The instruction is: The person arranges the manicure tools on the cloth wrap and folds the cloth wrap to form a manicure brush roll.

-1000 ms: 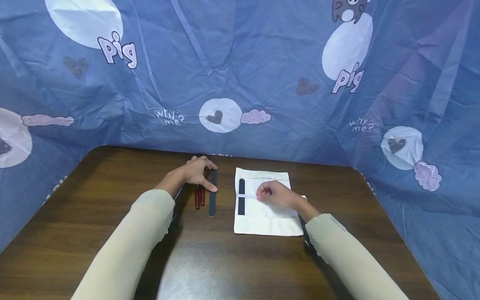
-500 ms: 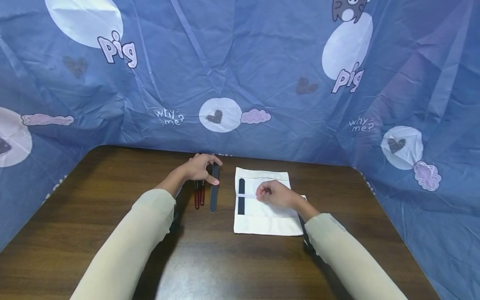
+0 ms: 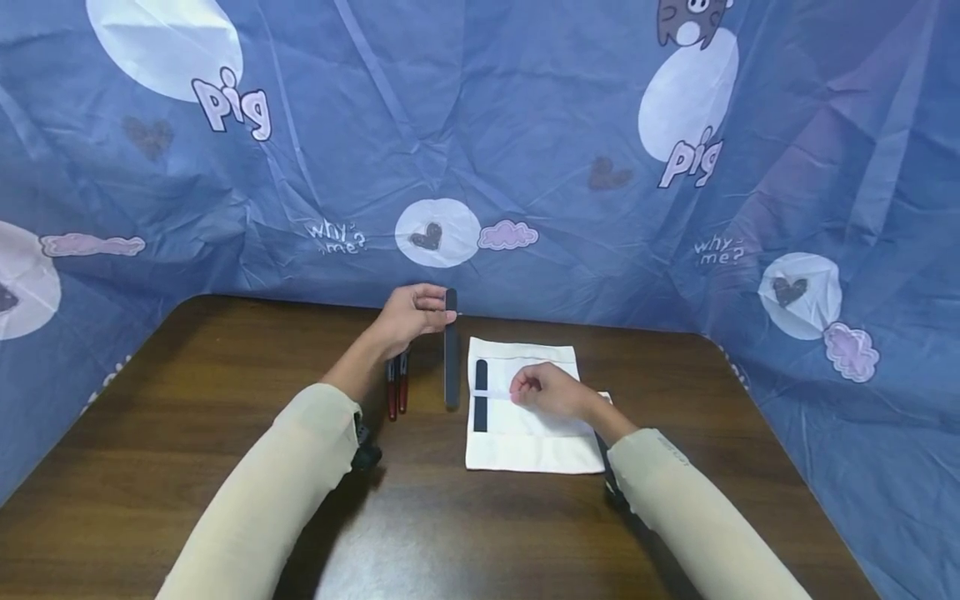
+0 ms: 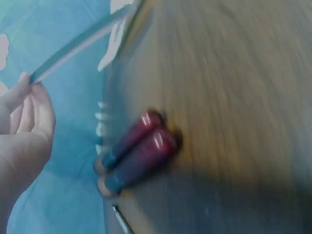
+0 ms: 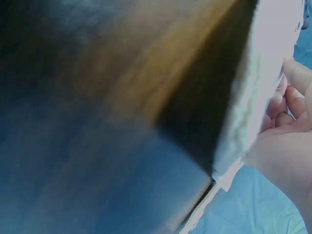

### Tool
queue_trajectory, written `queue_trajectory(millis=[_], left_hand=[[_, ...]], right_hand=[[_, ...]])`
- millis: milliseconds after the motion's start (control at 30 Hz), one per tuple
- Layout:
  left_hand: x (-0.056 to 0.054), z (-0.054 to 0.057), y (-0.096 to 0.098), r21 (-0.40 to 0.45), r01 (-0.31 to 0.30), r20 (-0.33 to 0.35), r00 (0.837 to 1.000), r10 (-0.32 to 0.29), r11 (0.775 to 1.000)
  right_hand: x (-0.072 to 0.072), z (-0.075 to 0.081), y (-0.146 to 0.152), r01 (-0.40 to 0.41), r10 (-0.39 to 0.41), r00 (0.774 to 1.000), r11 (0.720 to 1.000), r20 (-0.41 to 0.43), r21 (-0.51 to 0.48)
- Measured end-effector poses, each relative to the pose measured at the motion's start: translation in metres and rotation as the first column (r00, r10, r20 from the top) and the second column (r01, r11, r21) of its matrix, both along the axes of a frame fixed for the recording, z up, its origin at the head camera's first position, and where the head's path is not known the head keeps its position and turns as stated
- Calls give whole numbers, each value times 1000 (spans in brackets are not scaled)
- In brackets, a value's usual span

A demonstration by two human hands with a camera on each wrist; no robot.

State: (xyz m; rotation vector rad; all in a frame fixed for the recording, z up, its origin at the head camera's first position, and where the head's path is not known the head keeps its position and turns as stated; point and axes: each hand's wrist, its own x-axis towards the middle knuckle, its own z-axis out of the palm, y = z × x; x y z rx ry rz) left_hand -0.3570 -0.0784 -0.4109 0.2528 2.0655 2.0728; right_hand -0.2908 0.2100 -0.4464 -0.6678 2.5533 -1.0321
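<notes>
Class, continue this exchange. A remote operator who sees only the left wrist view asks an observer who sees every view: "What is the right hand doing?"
Observer: The right hand pinches a pale band with its fingers.
Operator: What does that band cross?
Observer: A dark flat strip, likely a nail file, lying on the white cloth.
Operator: How does it line up with the similar strip in the left hand?
Observer: In the head view, the two look roughly parallel.
</notes>
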Motion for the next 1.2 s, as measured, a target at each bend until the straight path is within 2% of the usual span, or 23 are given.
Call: queue_trajectory(millis=[67,133,267,500,667,833,1033,1200], left_hand=[[0,4,6,109,-62,42,997,57,992],[-2,5,13,210,-117,75,992,103,971],[-1,5,31,298,-192,89,981,173,935],[2,-1,63,329,-272,37,961,275,904],[5,-7,81,349,-331,-9,934,357,877],[5,-16,90,377,-374,-4,914,406,847],[5,-27,97,339,-404,28,907,420,850],[5,-34,100,305,-406,54,910,410,861]], right_hand=[[-1,0,0,0,0,1000,1000,-3,0],[-2,-1,1,-1,1,1000,1000,-7,3],[-4,-3,2,-13,13,1000,1000,-7,-1],[-6,-3,4,-48,48,999,999,-6,-3],[-6,-1,5,-50,50,999,999,12,13],[-6,-1,5,-45,45,999,999,17,28],[-6,-1,5,-35,35,999,999,19,33],[-7,0,4,-22,20,999,999,31,44]])
